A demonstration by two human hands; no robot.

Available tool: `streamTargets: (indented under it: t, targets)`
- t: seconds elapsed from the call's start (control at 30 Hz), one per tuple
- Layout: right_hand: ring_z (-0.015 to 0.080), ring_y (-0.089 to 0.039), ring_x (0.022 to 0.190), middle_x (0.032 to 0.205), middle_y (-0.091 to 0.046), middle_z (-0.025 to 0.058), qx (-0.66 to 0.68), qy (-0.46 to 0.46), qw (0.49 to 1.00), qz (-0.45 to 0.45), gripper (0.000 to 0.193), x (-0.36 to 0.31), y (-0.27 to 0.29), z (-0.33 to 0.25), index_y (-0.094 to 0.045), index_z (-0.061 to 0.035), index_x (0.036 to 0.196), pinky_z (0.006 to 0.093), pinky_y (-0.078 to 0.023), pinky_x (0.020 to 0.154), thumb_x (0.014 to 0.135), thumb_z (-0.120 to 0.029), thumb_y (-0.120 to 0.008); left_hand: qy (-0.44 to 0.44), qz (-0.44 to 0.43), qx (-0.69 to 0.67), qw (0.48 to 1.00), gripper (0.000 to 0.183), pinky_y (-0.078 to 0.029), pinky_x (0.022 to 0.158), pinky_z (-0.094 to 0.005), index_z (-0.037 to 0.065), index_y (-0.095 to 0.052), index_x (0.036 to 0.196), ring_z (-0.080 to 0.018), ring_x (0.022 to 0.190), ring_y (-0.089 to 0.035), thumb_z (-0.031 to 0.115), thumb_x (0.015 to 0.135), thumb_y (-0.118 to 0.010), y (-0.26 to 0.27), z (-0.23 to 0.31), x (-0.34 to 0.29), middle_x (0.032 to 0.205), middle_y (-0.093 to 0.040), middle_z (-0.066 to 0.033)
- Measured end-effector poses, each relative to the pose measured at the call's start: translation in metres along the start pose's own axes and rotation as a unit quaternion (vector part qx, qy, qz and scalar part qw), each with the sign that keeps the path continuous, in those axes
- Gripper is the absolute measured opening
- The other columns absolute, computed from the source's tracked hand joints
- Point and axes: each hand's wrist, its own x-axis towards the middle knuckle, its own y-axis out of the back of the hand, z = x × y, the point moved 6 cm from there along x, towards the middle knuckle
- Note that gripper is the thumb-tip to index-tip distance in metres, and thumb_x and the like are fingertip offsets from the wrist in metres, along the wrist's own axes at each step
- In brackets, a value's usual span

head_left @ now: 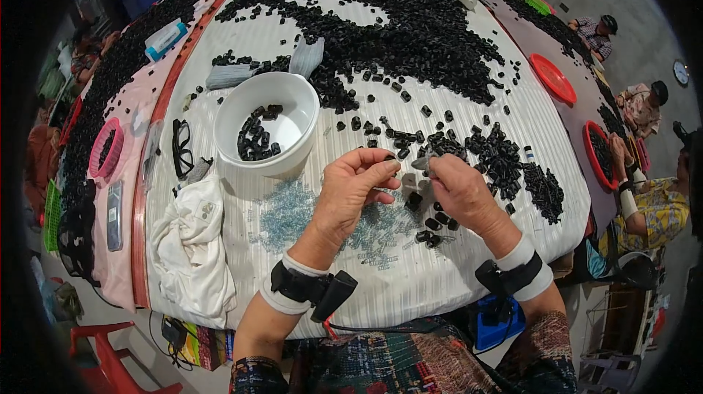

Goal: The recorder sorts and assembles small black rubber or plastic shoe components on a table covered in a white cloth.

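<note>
My left hand [350, 192] is closed in a pinch, with a small black plastic part [392, 160] at its thumb and fingertips. Close beside it, my right hand [466, 192] is closed too. A greyish bit [422, 163] shows at its fingertips, too small to make out. Under and left of my hands lies a spread of small coil springs [289, 211]. Loose black parts [500, 163] are heaped just beyond my right hand, and thin black pieces [544, 192] lie farther right. A white bowl [296, 119] with some black parts inside stands left of my hands.
A large pile of black parts [395, 20] covers the table's far side. Grey cloth pieces [231, 75], black eyeglasses [181, 149] and a crumpled white cloth [192, 247] lie at the left. Red trays [553, 79] sit on the right table, where other people work.
</note>
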Motion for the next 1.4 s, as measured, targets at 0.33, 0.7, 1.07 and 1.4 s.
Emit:
streamTargets:
  t: [0.33, 0.7, 1.07, 1.4]
  targets:
    - [0.0276, -0.058, 0.071, 0.081, -0.054, 0.0104, 0.02, -0.03, 0.999, 0.003, 0.029, 0.002, -0.013, 0.001, -0.057, -0.0054, 0.101, 0.0341, -0.05, 0.064, 0.074, 0.006, -0.055, 0.001, -0.018, 0.008, 1.0, 0.023, -0.056, 0.054, -0.0237, -0.003, -0.057, 0.103, -0.0159, 0.072, -0.067, 0.007, 0.085, -0.065, -0.003, -0.004, 0.0, 0.093, -0.066, -0.0125]
    - [0.0006, -0.053, 0.069, 0.081, -0.059, -0.0029, 0.492, -0.2, 0.846, 0.04, 0.02, 0.013, 0.002, -0.005, -0.058, -0.0006, 0.104, 0.0151, -0.044, 0.06, 0.085, -0.004, -0.061, 0.053, -0.084, 0.04, 0.994, 0.023, -0.049, 0.045, -0.018, 0.001, -0.056, 0.101, -0.0072, 0.059, -0.059, 0.009, 0.083, -0.068, -0.015, -0.015, -0.004, 0.081, -0.062, -0.0037]
    - [0.0022, -0.056, 0.074, 0.085, -0.061, -0.0013, 0.53, -0.207, 0.821, 0.051, 0.02, 0.014, -0.006, -0.016, -0.059, -0.0005, 0.106, 0.0163, -0.046, 0.064, 0.087, -0.005, -0.06, -0.004, -0.062, 0.101, 0.993, 0.016, -0.036, 0.041, -0.0154, 0.002, -0.062, 0.09, -0.002, 0.05, -0.048, 0.014, 0.083, -0.07, -0.017, -0.006, -0.009, 0.07, -0.058, 0.0023]
    - [0.0034, -0.051, 0.068, 0.078, -0.058, -0.0021, 0.449, -0.195, 0.872, 0.021, 0.017, 0.02, -0.008, -0.007, -0.059, 0.0, 0.095, 0.0202, -0.045, 0.06, 0.081, -0.008, -0.063, -0.037, -0.081, 0.201, 0.976, 0.009, -0.034, 0.047, -0.0148, 0.003, -0.064, 0.085, -0.0001, 0.055, -0.044, 0.011, 0.087, -0.062, -0.022, -0.005, -0.011, 0.069, -0.056, 0.0051]
